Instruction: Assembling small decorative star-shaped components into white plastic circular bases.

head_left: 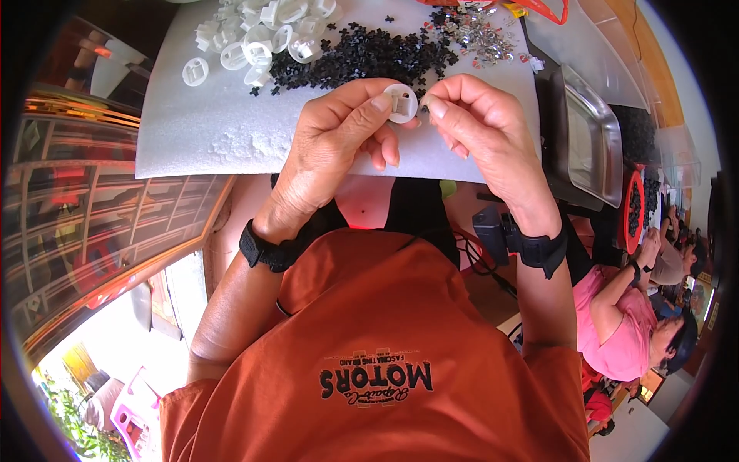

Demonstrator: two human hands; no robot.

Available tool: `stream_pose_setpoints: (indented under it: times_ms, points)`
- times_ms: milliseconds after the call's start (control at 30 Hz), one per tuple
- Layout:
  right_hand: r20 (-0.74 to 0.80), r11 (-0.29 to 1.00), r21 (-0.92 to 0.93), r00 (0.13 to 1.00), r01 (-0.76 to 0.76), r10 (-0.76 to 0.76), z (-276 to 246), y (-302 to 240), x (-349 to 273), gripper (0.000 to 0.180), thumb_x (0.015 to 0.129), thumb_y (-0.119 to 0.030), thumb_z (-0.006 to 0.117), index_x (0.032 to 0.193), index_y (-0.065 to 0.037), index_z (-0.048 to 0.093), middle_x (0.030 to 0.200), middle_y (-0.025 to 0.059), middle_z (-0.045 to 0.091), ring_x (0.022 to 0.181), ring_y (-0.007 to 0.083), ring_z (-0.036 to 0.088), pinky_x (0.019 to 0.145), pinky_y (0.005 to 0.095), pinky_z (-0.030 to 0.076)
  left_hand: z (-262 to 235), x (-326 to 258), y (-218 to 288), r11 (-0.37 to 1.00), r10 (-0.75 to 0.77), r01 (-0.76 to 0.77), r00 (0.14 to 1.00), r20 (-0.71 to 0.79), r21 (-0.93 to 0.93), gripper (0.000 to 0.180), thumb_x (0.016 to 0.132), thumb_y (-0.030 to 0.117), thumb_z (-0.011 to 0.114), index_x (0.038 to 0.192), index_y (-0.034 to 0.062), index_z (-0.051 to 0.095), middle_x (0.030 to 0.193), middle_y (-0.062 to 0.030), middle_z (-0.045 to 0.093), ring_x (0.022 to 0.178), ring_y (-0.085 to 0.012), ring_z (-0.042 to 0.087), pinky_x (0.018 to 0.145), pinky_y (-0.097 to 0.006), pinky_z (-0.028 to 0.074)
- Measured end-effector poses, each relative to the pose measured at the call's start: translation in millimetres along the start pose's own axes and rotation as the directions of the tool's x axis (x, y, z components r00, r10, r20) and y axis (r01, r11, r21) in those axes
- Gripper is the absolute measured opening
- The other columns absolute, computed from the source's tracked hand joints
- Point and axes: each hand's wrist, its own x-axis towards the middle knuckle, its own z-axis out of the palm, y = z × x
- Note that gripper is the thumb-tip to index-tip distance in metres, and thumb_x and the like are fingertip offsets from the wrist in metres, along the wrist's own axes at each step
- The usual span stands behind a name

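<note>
Between the thumb and fingers of my left hand is a round white plastic part, with a raised square housing in its middle. My right hand is just to the right of it, thumb and forefinger pinched together. A tiny dark piece shows at those fingertips; its exact shape is too small to tell. Beyond my hands lies a heap of small black plastic pieces. To the left of that heap are several more white round parts, some piled and one lying apart.
White foam sheeting covers the table. Small shiny metal pieces lie at the far right. A metal tray and a red basin with black pieces stand to the right. Another person in pink sits on that side.
</note>
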Motion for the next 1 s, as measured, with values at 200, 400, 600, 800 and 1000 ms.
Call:
stream_pose_setpoints:
  times_ms: [200, 400, 600, 800, 1000]
  points:
    - [-0.014, 0.999, -0.015, 0.999, 0.050, -0.050, 5.8, -0.1, 2.0, 0.015, 0.092, -0.018, 0.059, 0.091, -0.003, 0.060, 0.069, -0.0056, 0.050, 0.059, 0.0015, 0.040, 0.051, 0.0174, 0.031, -0.2, 0.1, -0.9, 1.000, -0.008, 0.008, 1.000, -0.008, -0.009, 0.031, 0.098, 0.021, 0.048, 0.115, -0.0037, 0.056, 0.091, -0.0085, 0.066, 0.062, -0.0093, 0.057, 0.056, -0.022, 0.047]
    - [-0.035, 0.996, -0.062, 0.997, 0.066, -0.069, 7.3, -0.2, 1.9, 0.016, 0.092, -0.019, 0.059, 0.087, -0.004, 0.061, 0.066, -0.0064, 0.048, 0.058, 0.0012, 0.039, 0.050, 0.0178, 0.031, -1.0, -0.1, -2.0, 1.000, 0.002, -0.003, 1.000, -0.012, -0.014, 0.031, 0.098, 0.022, 0.049, 0.115, -0.0036, 0.056, 0.089, -0.0089, 0.066, 0.062, -0.0093, 0.057, 0.056, -0.022, 0.047]
    - [-0.049, 0.997, -0.058, 0.997, 0.059, -0.062, 9.0, 0.6, 1.9, 0.016, 0.092, -0.019, 0.059, 0.086, -0.004, 0.061, 0.066, -0.0064, 0.048, 0.058, 0.0013, 0.039, 0.050, 0.0182, 0.030, -1.5, -0.2, -1.9, 1.000, -0.003, 0.003, 1.000, -0.011, -0.021, 0.031, 0.097, 0.022, 0.049, 0.114, -0.0031, 0.057, 0.089, -0.0083, 0.066, 0.061, -0.0089, 0.056, 0.056, -0.022, 0.046]
    - [-0.050, 0.995, -0.058, 0.995, 0.080, -0.083, 11.8, -0.8, 2.1, 0.014, 0.092, -0.018, 0.059, 0.086, -0.004, 0.061, 0.067, -0.0061, 0.049, 0.059, 0.0012, 0.039, 0.051, 0.0180, 0.031, -1.7, -0.5, -1.5, 1.000, -0.003, 0.003, 1.000, -0.010, -0.019, 0.030, 0.097, 0.022, 0.049, 0.113, -0.0028, 0.057, 0.088, -0.0076, 0.066, 0.061, -0.0083, 0.056, 0.056, -0.021, 0.046]
    - [-0.018, 0.989, -0.107, 0.995, 0.098, -0.101, 10.2, -3.7, 2.4, 0.013, 0.091, -0.011, 0.058, 0.087, 0.002, 0.060, 0.075, 0.0002, 0.061, 0.072, 0.0038, 0.056, 0.062, 0.0197, 0.045, -2.0, -0.3, -2.2, 1.000, 0.003, -0.003, 1.000, -0.007, -0.022, 0.030, 0.097, 0.021, 0.049, 0.112, -0.0028, 0.058, 0.089, -0.0069, 0.065, 0.061, -0.0083, 0.056, 0.055, -0.021, 0.046]
